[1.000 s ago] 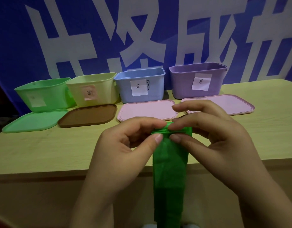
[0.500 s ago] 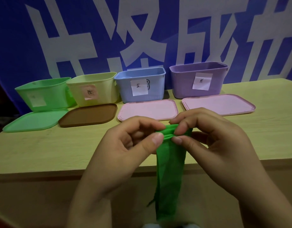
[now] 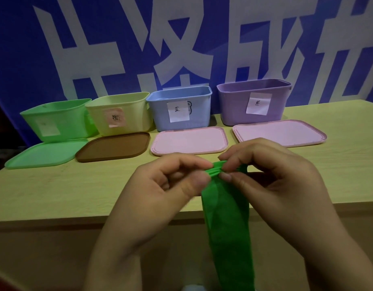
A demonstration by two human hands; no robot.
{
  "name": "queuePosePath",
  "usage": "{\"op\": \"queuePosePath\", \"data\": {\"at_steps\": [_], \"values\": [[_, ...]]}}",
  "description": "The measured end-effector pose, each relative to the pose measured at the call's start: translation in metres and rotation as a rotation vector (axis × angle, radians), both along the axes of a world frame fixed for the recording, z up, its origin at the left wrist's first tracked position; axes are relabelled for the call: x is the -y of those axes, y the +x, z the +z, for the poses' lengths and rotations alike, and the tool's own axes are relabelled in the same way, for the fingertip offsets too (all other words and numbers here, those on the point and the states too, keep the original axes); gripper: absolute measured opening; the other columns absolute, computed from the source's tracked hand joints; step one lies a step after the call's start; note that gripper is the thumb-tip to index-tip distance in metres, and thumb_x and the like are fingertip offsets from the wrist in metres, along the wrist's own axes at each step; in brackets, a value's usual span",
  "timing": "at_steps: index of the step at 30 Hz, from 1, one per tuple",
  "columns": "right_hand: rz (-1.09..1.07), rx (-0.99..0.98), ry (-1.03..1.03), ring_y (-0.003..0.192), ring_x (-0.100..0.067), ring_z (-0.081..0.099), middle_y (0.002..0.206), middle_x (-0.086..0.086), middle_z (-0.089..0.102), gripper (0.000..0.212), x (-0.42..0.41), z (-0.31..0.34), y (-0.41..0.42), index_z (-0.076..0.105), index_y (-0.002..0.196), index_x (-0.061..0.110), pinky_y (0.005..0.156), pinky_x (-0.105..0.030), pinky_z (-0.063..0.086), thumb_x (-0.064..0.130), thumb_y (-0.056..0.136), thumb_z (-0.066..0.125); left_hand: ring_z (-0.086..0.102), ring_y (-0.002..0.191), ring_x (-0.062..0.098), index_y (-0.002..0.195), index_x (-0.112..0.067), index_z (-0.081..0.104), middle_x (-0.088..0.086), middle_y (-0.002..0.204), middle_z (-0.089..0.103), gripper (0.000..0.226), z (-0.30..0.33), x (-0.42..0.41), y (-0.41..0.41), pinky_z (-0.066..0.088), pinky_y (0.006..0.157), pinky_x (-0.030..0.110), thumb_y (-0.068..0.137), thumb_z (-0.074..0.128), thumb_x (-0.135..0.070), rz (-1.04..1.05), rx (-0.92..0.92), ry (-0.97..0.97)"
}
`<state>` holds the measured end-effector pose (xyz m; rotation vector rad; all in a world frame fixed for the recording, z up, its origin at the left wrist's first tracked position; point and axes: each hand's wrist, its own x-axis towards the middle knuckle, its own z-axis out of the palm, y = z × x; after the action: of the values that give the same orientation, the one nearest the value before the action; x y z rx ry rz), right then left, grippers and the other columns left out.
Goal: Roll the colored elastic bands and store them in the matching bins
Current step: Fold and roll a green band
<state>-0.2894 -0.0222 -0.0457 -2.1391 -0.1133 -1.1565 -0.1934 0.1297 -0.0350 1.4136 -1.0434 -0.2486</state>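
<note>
We see the green elastic band bunched tighter at its top edge than a second ago, with more small folds gathered between the left hand and right hand, whose fingertips have drawn closer together.

Both hands are raised above the near edge of the wooden table. The left hand and the right hand pinch the bunched top end of a green band between thumb and fingertips; the rest of the band hangs down past the table edge.

Four open bins stand in a row at the back: green bin, yellow bin, blue bin, purple bin. Each carries a paper label.

A lid lies flat before each: green lid, brown lid, pink lid, second pink lid.

A blue banner with large white characters hangs behind.
</note>
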Motion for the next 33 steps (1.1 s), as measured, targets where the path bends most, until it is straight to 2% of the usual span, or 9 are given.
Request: {"op": "queuePosePath", "data": {"at_steps": [2,5,10,14,16,21,26,30,33], "values": [[0.014,0.011,0.003,0.088,-0.010,0.062,0.089,0.012,0.064,0.004,0.000,-0.001,0.000,0.065,0.079,0.022,0.060,-0.023,0.053,0.020,0.076,0.067,0.070,0.079,0.007,0.089,-0.025,0.071,-0.006,0.083,0.074,0.030,-0.001,0.001,-0.002,0.052,0.069,0.014,0.061,0.079,-0.019,0.045,0.049,0.015],[0.035,0.014,0.002,0.091,-0.010,0.062,0.090,0.012,0.062,0.010,0.000,0.001,0.000,0.063,0.087,0.028,0.061,-0.023,0.054,0.031,0.078,0.061,0.069,0.079,0.006,0.083,-0.028,0.069,-0.008,0.080,0.073,0.023,-0.003,0.003,-0.003,0.052,0.069,0.015,0.066,0.071,-0.011,0.132,0.124,-0.006],[0.047,-0.012,-0.045,0.093,-0.009,0.061,0.093,0.012,0.062,0.013,0.001,0.003,-0.001,0.066,0.088,0.025,0.062,-0.020,0.054,0.031,0.078,0.060,0.068,0.074,0.004,0.078,-0.027,0.070,-0.010,0.074,0.071,0.022,-0.005,0.005,-0.005,0.050,0.066,0.014,0.068,0.068,-0.008,0.162,0.152,-0.046],[0.070,-0.024,-0.002,0.096,-0.008,0.060,0.092,0.014,0.062,0.010,0.001,0.001,-0.001,0.064,0.082,0.025,0.064,-0.020,0.054,0.031,0.077,0.059,0.068,0.084,0.008,0.081,-0.023,0.071,-0.008,0.085,0.071,0.016,-0.005,0.005,-0.003,0.052,0.072,0.018,0.068,0.074,-0.015,0.120,0.170,-0.072],[0.121,-0.049,0.073,0.097,-0.010,0.061,0.093,0.013,0.062,0.008,0.000,0.000,-0.002,0.063,0.081,0.027,0.067,-0.026,0.055,0.032,0.077,0.059,0.067,0.092,0.012,0.084,-0.020,0.072,-0.006,0.092,0.070,0.015,-0.006,0.005,-0.001,0.052,0.075,0.019,0.069,0.070,-0.019,0.090,0.156,-0.092],[0.223,-0.093,0.238,0.098,-0.013,0.063,0.097,0.008,0.065,0.006,-0.002,0.001,-0.004,0.061,0.079,0.030,0.068,-0.031,0.057,0.033,0.074,0.060,0.068,0.089,0.011,0.086,-0.014,0.072,-0.003,0.092,0.071,0.022,-0.009,0.007,0.001,0.052,0.072,0.019,0.065,0.072,-0.020,0.056,0.057,-0.136],[0.162,-0.130,0.273,0.094,-0.012,0.064,0.093,0.009,0.066,0.009,-0.002,0.001,-0.004,0.061,0.079,0.029,0.069,-0.036,0.056,0.022,0.074,0.063,0.068,0.086,0.007,0.084,-0.014,0.072,-0.007,0.088,0.071,0.020,-0.009,0.005,-0.001,0.052,0.070,0.016,0.064,0.073,-0.018,0.065,0.062,-0.168],[0.137,-0.130,0.253,0.088,-0.014,0.065,0.088,0.007,0.066,0.009,-0.004,0.001,-0.004,0.060,0.080,0.030,0.067,-0.037,0.057,0.024,0.074,0.064,0.068,0.083,0.007,0.082,-0.016,0.073,-0.008,0.085,0.072,0.021,-0.008,0.002,-0.002,0.054,0.068,0.020,0.063,0.073,-0.023,0.115,0.071,-0.145],[0.122,-0.139,0.225,0.087,-0.014,0.064,0.086,0.007,0.064,0.008,-0.005,0.001,-0.004,0.060,0.080,0.031,0.067,-0.035,0.057,0.027,0.074,0.064,0.068,0.079,0.005,0.081,-0.016,0.073,-0.008,0.082,0.073,0.024,-0.007,0.001,-0.002,0.054,0.066,0.018,0.058,0.079,-0.018,0.116,0.043,-0.135]]}}
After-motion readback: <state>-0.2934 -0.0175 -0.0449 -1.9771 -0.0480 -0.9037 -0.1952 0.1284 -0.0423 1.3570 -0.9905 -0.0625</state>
